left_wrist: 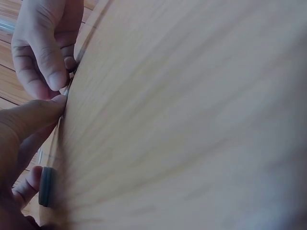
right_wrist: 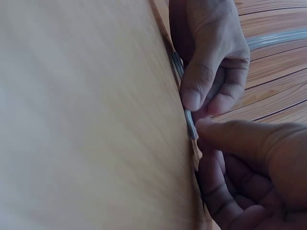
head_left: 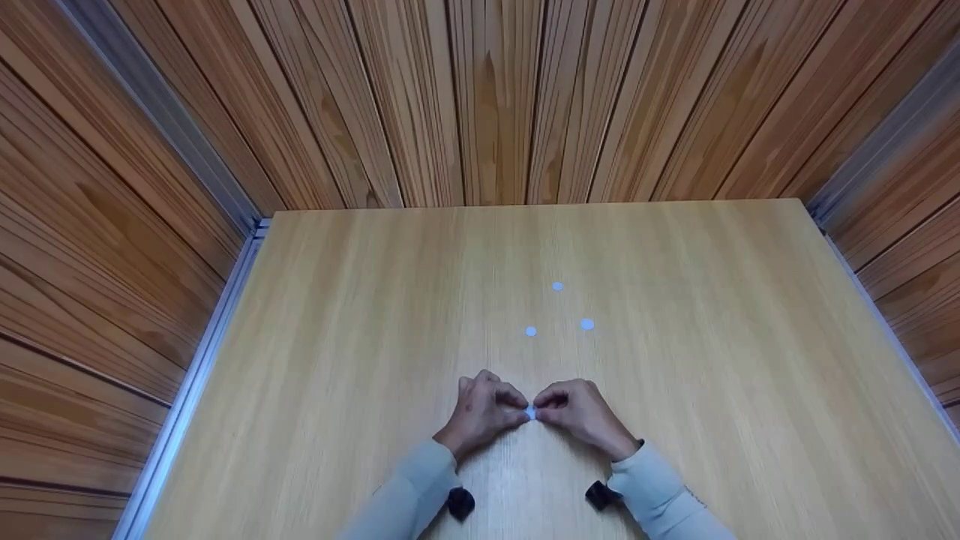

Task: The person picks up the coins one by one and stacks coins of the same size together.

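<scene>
My left hand and right hand meet low in the middle of the tabletop in the head view. Between their fingertips shows a small pale disc, pinched from either side by thumb and fingers. Fingers cover much of it. Seen from the left wrist, the left thumb points at the right hand's thumb tip, close over the wood. In the right wrist view the right thumb comes near the left hand in the same way.
Farther up the wooden table lie three pale discs: one at the back, one to the right and one to the left. A thick dark-edged disc shows in the left wrist view. Wood-plank walls stand behind.
</scene>
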Demonstrator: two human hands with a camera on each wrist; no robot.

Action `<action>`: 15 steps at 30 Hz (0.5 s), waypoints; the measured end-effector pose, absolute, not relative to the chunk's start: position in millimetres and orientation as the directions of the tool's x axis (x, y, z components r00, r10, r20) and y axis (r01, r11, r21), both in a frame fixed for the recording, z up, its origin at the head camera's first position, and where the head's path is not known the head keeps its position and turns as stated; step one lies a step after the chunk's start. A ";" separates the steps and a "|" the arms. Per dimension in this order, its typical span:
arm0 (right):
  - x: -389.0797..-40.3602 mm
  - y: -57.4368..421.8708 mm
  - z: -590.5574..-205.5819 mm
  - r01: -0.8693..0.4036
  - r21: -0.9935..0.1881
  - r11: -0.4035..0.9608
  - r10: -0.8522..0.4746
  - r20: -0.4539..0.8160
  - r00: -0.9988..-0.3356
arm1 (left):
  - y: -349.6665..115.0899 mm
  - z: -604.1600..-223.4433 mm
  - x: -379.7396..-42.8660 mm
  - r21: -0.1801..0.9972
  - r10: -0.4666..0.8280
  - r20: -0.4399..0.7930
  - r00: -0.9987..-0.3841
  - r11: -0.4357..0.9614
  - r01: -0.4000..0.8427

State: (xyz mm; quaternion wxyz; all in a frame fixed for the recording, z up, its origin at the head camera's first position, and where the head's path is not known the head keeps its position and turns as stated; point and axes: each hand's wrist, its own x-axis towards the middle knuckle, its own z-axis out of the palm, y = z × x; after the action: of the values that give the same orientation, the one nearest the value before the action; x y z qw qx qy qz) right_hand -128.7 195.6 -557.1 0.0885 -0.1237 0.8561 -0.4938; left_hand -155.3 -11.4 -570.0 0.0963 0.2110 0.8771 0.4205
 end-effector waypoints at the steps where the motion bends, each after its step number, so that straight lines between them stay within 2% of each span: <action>1: -129.3 196.2 -556.6 -0.123 -0.869 0.479 -0.298 -0.030 -0.954 | -11.7 -569.7 -155.3 0.781 0.450 0.009 -0.893 0.555 0.288; 8: -136.5 203.1 -551.6 -0.101 -0.871 0.481 -0.233 -0.016 -0.972 | -11.0 -570.2 -156.5 0.777 0.439 0.017 -0.898 0.559 0.288; 15: -147.0 214.1 -546.5 0.013 -0.889 0.458 -0.137 -0.085 -0.987 | -10.0 -569.3 -156.9 0.776 0.439 -0.005 -0.899 0.568 0.273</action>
State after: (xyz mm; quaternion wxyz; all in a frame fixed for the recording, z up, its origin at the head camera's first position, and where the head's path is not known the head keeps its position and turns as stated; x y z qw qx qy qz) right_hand -147.0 214.1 -546.5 0.0723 -0.0364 0.8507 -0.5193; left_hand -156.9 -10.0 -569.3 0.0990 0.2021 0.8799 0.4185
